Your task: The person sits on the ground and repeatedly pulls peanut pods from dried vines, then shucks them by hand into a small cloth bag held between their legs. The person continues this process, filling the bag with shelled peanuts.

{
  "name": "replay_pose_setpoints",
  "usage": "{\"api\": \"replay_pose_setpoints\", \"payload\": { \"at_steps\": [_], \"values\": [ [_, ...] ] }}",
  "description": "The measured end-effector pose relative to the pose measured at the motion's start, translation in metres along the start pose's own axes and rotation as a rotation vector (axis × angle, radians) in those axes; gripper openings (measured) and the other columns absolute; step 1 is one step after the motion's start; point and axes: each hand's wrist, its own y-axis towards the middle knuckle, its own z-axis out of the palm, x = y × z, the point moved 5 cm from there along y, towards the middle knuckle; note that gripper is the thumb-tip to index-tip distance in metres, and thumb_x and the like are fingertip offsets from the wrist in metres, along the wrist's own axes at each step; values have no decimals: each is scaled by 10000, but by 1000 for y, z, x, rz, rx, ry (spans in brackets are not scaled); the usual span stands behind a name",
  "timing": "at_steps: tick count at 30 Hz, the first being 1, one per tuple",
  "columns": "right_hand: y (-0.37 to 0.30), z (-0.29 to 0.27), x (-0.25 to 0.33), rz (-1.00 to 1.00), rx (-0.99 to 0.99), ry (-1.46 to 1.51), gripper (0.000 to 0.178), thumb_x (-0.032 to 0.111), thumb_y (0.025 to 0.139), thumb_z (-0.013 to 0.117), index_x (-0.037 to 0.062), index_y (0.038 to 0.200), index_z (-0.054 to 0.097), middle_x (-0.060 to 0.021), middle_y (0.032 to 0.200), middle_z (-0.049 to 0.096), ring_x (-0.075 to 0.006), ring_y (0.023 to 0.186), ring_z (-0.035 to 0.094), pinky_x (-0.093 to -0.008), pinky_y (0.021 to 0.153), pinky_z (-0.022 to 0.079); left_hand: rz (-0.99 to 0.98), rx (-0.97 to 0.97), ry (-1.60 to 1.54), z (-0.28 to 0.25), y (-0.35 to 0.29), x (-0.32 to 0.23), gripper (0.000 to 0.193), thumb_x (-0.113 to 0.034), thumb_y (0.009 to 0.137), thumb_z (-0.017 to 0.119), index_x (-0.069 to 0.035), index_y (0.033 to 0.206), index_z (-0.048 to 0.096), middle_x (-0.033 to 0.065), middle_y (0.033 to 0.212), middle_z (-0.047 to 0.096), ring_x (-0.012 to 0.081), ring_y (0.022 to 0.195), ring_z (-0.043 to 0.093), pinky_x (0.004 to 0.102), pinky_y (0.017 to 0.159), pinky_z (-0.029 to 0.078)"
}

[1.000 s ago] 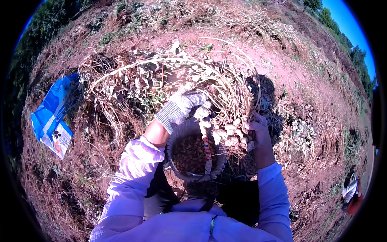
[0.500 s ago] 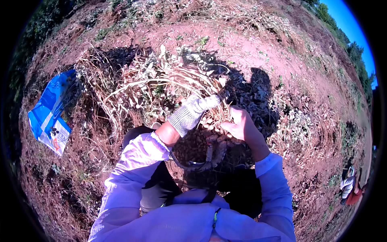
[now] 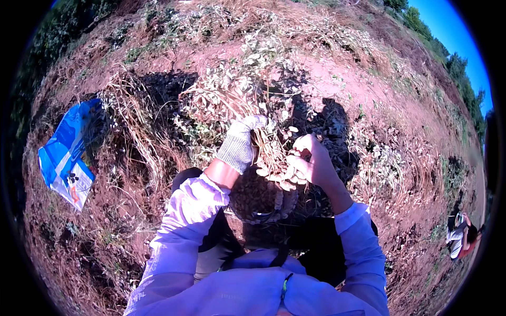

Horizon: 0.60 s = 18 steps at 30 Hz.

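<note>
my left grip [image 3: 240, 142] clenched round a peanut-plant bunch [image 3: 270, 150], bunch over the basket [image 3: 287, 205], long axis fore-aft, pods [image 3: 282, 177] toward me, leafy tops [image 3: 257, 79] away, right grip [image 3: 314, 163] at pods, can't tell if pinching

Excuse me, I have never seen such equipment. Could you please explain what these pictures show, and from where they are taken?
There is no robot here; a person works outdoors with two hands. A wide fisheye camera on the person's head looks down, so straight edges bend near the rim.

The left hand wears a pale knitted glove and grips a bunch of peanut plants. The bare right hand is at the peanut pods; whether it pinches one is unclear. Below is a handled basket, its inside shaded.

Dry plants lie on the ground around. A blue-and-white sack lies at left; another person is at far right.
</note>
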Motion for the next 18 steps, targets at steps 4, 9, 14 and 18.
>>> {"api": "replay_pose_setpoints", "payload": {
  "at_steps": [4,9,14,18],
  "values": [
    [-2,24,13,-136,-91,-88,201,74,823,599,32,977,476,-124,761,554,-253,691,604,-347,590,469,56,8,49,1,-15,-12,123,-78,787,553,0,852,621,100,785,650,211,713,627,324,696,528],
    [3,37,2,-71,-340,-267,106,91,849,566,19,873,492,-187,748,575,-371,658,580,-399,558,451,226,-109,77,0,-28,-19,136,-73,783,522,-2,851,617,99,802,641,215,701,620,321,687,525],
    [5,56,-35,287,-540,164,215,166,888,544,-5,761,510,-121,563,530,-200,460,512,-328,454,402,205,-237,187,-6,-27,-27,103,-77,777,523,-15,793,604,60,745,612,188,709,587,314,672,503],
    [-12,43,-118,617,-885,945,211,275,919,480,124,774,462,28,587,402,-118,463,478,-305,370,469,244,-358,240,-48,-28,-49,73,-42,750,546,-14,782,604,52,729,604,179,674,585,297,664,499]
  ]
}}
